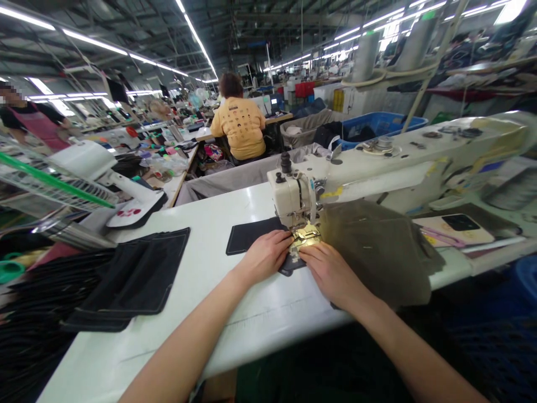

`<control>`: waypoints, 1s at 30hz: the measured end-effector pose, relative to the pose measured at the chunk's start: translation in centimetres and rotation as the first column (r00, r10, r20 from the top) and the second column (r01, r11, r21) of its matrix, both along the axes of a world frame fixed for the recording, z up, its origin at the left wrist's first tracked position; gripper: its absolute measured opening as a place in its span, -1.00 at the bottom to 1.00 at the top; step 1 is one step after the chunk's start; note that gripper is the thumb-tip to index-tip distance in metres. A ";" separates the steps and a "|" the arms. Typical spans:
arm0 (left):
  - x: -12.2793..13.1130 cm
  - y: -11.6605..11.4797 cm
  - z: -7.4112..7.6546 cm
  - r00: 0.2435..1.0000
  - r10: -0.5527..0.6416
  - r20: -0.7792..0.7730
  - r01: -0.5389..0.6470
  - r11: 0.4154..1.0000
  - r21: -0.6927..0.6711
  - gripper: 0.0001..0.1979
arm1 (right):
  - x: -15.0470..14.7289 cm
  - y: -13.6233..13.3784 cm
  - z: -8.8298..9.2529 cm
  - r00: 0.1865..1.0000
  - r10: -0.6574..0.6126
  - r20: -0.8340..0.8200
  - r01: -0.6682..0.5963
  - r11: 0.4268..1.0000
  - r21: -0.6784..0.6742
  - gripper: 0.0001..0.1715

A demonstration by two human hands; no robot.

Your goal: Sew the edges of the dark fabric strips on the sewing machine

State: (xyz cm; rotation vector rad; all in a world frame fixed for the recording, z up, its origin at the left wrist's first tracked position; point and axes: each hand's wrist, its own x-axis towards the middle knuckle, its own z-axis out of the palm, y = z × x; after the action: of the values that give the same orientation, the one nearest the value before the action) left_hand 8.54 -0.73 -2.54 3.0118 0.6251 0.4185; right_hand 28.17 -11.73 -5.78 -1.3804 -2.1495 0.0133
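- Sewing machine head (289, 196): the landmark, mounted on a white surface (201, 224); a brass-coloured metal plate (306, 235) lies at its foot.
- Left hand (264, 256): open and flat, fingers extended, pressing a black fabric panel (251, 235) just in front of the head, fingertips beside the plate.
- Right hand (331, 272): open and flat, not gripping, resting on the same panel's near end, just right of the left hand.
- Work state: the black fabric panel lies at the head, its seam hidden by the hands; how much is stitched cannot be told.
- Left of the head: a stack of topstitched black panels (130, 274) on the surface.
- Right of the head: an olive-brown cloth (373, 252) bunched against the right hand, partly across the work area; beyond it, a smartphone (460, 222).
- Behind the head: a seated co-worker in a yellow shirt (238, 123) and a blue plastic crate (377, 126).
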 end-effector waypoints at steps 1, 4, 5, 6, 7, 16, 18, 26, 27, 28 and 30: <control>0.0 0.0 0.0 1.000 0.000 -0.001 0.000 1.000 0.001 -0.65 | 0.0 0.0 -0.1 1.000 0.003 -0.008 -0.003 1.000 0.001 -0.64; 0.1 0.0 0.2 1.000 0.002 -0.003 -0.002 1.000 0.001 -0.67 | 0.0 0.1 -0.2 1.000 0.007 -0.027 -0.007 1.000 0.008 -0.64; 0.1 0.0 0.2 1.000 0.004 -0.004 -0.004 1.000 0.002 -0.67 | 0.0 0.1 -0.2 1.000 0.005 -0.030 -0.005 1.000 0.010 -0.63; 0.1 0.0 0.3 1.000 0.007 -0.006 -0.007 1.000 0.002 -0.67 | 0.1 0.1 -0.2 0.999 0.003 -0.032 -0.002 1.000 0.010 -0.63; 0.1 0.0 0.3 1.000 0.009 -0.007 -0.009 1.000 0.003 -0.67 | 0.0 0.1 -0.2 0.999 0.001 -0.033 0.000 1.000 0.010 -0.64; 0.0 0.4 0.2 1.000 0.004 -0.009 -0.004 1.000 -0.004 -0.66 | 0.0 0.2 -0.3 0.998 0.005 -0.057 -0.005 1.000 0.004 -0.62; 0.1 0.5 0.3 1.000 0.001 -0.013 -0.001 1.000 -0.004 -0.66 | 0.0 0.2 -0.4 0.998 0.006 -0.067 -0.006 1.000 0.007 -0.60; 0.1 0.6 0.2 1.000 0.001 -0.019 -0.001 1.000 -0.009 -0.67 | 0.0 0.2 -0.5 0.998 0.001 -0.069 -0.001 1.000 -0.006 -0.62; 0.1 0.7 0.2 1.000 0.001 -0.016 -0.001 1.000 -0.012 -0.67 | 0.0 0.2 -0.5 0.998 0.001 -0.068 -0.002 1.000 -0.007 -0.62; 0.0 0.7 0.2 1.000 0.002 -0.015 -0.002 1.000 -0.015 -0.67 | 0.0 0.2 -0.5 0.998 0.001 -0.068 -0.002 1.000 -0.007 -0.63; 0.0 0.8 0.2 1.000 0.003 -0.013 -0.004 1.000 -0.018 -0.67 | 0.0 0.1 -0.4 0.998 0.001 -0.069 -0.001 1.000 -0.003 -0.63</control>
State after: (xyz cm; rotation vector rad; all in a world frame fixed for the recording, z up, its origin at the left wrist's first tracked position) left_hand 8.58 0.07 -2.36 2.9989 0.6319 0.3914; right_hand 28.20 -11.61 -6.16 -1.3605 -2.0937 0.0636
